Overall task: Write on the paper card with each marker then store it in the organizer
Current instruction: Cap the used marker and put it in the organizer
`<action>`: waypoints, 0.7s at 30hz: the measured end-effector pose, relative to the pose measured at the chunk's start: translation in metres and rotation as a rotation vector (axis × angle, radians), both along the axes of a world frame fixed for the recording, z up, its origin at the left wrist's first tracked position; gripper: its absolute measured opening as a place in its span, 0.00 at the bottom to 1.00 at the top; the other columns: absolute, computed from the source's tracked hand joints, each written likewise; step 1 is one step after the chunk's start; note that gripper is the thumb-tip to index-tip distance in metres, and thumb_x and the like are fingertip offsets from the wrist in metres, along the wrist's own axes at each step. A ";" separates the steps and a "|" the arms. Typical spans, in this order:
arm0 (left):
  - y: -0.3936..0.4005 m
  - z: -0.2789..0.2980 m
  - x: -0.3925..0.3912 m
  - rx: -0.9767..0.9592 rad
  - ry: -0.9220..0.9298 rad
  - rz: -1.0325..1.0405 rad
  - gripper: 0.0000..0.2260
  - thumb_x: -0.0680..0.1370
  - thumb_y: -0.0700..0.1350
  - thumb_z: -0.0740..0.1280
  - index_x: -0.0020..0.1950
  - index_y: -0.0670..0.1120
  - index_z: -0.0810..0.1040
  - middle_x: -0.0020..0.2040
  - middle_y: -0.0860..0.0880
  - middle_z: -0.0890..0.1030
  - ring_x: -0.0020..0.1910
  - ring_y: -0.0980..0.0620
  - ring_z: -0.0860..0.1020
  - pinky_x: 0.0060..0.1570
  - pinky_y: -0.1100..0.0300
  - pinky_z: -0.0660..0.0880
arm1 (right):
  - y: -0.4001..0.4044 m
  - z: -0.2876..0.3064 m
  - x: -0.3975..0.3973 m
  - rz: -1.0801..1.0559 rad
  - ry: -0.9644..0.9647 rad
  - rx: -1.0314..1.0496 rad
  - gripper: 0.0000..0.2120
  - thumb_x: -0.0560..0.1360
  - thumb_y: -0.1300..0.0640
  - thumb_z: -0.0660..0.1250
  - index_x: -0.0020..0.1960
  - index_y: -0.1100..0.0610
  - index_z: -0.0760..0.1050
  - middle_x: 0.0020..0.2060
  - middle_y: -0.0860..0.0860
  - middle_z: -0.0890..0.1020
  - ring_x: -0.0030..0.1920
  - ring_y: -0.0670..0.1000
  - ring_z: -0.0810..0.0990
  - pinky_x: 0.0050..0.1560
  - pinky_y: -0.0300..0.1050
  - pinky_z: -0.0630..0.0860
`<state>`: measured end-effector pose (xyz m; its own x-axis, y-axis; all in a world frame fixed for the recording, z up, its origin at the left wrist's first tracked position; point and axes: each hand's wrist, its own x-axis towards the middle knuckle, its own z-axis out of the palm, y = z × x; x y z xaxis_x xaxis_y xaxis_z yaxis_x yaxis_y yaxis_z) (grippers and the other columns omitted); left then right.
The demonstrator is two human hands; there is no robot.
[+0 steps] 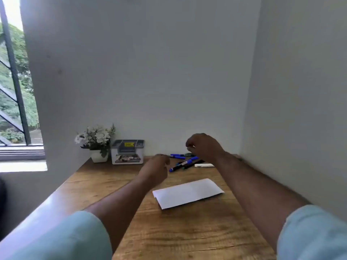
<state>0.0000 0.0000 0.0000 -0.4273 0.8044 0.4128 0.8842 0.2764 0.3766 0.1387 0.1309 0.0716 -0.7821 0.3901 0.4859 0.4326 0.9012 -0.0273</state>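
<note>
Midway over a wooden counter, the person's right hand hangs above a scatter of markers, its fingers curled downward; whether they hold anything cannot be told through the blur. The left hand is raised just short of the same cluster, fingers loosely curled, a thin dark tip showing at its top edge, too blurred to identify. Both forearms reach forward from pale blue sleeves.

The markers, mostly blue with dark barrels, lie in a loose pile near the back wall, with a white marker at their right edge. Nearer the person, a white paper card lies flat on the counter, set at a slight angle, between the two arms and well apart from the markers.

At the back left stands the grey-and-white organizer, bearing a yellow label, against the wall. Just beside it sits a white pot of pale flowers. A barred window at far left shows green foliage.
</note>
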 end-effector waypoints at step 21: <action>0.039 -0.039 -0.037 0.234 -0.643 -0.072 0.06 0.76 0.44 0.69 0.52 0.48 0.82 0.43 0.47 0.81 0.40 0.53 0.76 0.45 0.56 0.74 | 0.105 -0.074 -0.025 -0.247 -0.151 -0.051 0.12 0.77 0.58 0.62 0.60 0.54 0.73 0.54 0.56 0.76 0.51 0.60 0.78 0.48 0.50 0.73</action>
